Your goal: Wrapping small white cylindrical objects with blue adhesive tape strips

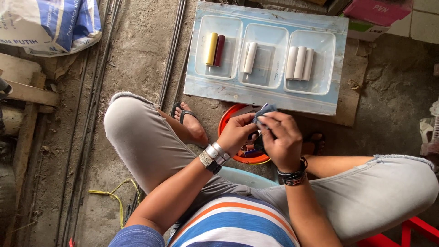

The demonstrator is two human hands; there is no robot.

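Cloth, small, blue-grey (265,110), pinched between both hands above an orange bucket (227,120) that sits between the person's feet. Left hand (235,132): fingers closed together around a small dark item, mostly hidden, kind cannot be told; metal bracelets at the wrist. Right hand (281,139): thumb and fingertips pressed on the cloth's upper edge, dark bands at the wrist.

Board, pale blue (265,98), on the concrete floor just beyond the bucket, bearing three clear trays. Left tray (203,45): one yellow cylinder (211,48) touching one dark red cylinder (220,50). Middle tray (279,55): one white cylinder (250,57). Right tray (327,59): three white cylinders (300,62) side by side, touching.

Handling note, as a judgement: rubbing goes best with the left hand holding the item firm while the cloth wraps it fully, worked directly over the bucket so a slip lands inside

Far left: white and blue sack (50,23). Near left: yellow cord (116,196) on the floor
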